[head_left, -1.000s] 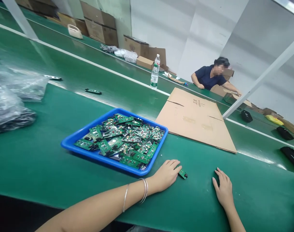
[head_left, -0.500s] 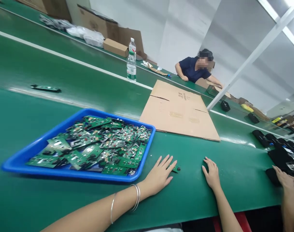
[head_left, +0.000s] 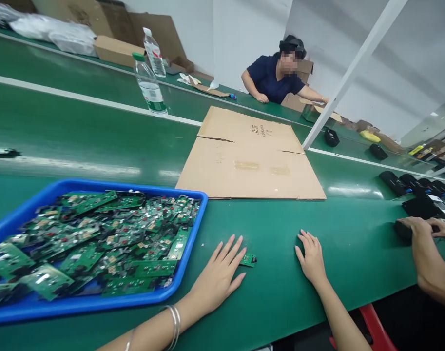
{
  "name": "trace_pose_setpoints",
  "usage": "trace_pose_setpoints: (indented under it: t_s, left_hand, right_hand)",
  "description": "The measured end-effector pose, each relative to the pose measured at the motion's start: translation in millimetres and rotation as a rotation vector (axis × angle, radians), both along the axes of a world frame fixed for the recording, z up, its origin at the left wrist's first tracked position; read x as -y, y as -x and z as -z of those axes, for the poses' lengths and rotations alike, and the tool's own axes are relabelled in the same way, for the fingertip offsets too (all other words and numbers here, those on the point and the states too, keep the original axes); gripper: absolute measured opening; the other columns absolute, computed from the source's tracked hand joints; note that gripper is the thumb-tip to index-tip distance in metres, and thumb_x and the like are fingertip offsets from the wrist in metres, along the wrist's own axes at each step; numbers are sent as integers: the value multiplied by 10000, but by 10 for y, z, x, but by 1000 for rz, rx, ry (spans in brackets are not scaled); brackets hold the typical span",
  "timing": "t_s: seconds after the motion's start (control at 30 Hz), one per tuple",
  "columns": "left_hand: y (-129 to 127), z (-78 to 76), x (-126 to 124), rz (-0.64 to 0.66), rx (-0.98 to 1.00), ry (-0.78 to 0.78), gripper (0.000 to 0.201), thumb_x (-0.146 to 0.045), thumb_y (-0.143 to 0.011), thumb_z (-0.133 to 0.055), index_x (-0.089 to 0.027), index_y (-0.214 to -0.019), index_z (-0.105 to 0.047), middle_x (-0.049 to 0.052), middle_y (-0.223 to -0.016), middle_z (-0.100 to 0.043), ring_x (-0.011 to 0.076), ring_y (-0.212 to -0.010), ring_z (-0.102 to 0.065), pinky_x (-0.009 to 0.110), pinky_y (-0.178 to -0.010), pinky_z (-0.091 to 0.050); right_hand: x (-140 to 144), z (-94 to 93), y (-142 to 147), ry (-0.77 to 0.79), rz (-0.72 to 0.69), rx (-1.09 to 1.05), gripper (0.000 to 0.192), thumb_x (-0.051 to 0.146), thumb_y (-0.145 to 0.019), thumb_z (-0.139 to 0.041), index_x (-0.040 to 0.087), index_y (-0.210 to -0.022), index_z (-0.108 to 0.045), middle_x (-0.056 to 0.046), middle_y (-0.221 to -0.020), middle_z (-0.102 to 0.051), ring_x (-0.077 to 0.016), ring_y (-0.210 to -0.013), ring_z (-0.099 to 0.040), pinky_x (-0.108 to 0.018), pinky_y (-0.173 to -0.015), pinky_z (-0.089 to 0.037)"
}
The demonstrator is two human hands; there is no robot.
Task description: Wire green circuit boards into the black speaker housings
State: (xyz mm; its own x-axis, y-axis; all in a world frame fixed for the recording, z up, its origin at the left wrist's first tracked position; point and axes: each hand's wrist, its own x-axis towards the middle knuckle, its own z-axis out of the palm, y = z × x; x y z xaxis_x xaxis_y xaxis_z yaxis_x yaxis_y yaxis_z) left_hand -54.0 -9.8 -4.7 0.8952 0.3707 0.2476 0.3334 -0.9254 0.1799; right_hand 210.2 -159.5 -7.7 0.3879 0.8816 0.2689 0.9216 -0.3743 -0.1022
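My left hand (head_left: pixel 219 275), with silver bangles at the wrist, lies flat on the green table with its fingers spread. A small green circuit board (head_left: pixel 249 260) sticks out from under or beside its fingers; the rest of the board is hidden. To the right, my right hand (head_left: pixel 311 256) rests on the table with its fingers stretched out and nothing in it. Left of my left hand stands a blue tray (head_left: pixel 193 234) heaped with green circuit boards (head_left: pixel 123 234).
A flattened cardboard sheet (head_left: pixel 251 161) lies ahead. Water bottles (head_left: pixel 151 92) stand behind it to the left. A co-worker's hands (head_left: pixel 419 226) hold a black object (head_left: pixel 404 231) at the right. Another person (head_left: pixel 271 80) sits across, near a white post (head_left: pixel 354 73).
The camera view has turned and shifted, so the tray and bottles appear further left. My hands stay on the table in much the same pose. The co-worker's hands at the right have moved.
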Motion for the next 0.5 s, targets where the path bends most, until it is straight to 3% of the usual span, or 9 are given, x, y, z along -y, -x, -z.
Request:
trace_pose_setpoints:
  t_s: [0.17,0.33,0.4,0.5]
  left_hand:
    - [18,-37,-7,-27,3,-84,514,-453,-831,-431,-192,-1273,-458,126,-1378,-382,331,-1264,-333,480,-951,-401]
    - [29,-123,-29,-104,19,-97,438,-393,-840,-423,-271,-1258,-475,55,-1357,-428,280,-1228,-407,407,-921,-455]
    - [45,-79,-34,-132,25,-96,419,-357,-841,-424,-325,-1257,-465,15,-1340,-454,248,-1195,-451,347,-889,-485]
    - [68,110,-23,-229,96,-84,395,-308,-849,-404,-406,-1225,-475,-33,-1244,-549,207,-1121,-522,291,-856,-503]
  right_hand:
    - [-4,45,37,6,-31,20,384,364,-909,-310,162,-1162,-516,-92,-1282,-473,-265,-1213,-371,-500,-1005,-277]
    - [-1,130,70,19,-50,55,380,374,-896,-323,201,-1169,-522,-80,-1310,-447,-305,-1198,-392,-549,-974,-308]
    - [5,197,61,34,-55,63,387,418,-881,-349,241,-1180,-518,-56,-1319,-439,-323,-1181,-411,-563,-941,-347]
    - [14,309,0,34,-53,48,423,487,-836,-404,266,-1174,-531,-58,-1292,-469,-362,-1143,-446,-593,-884,-390]
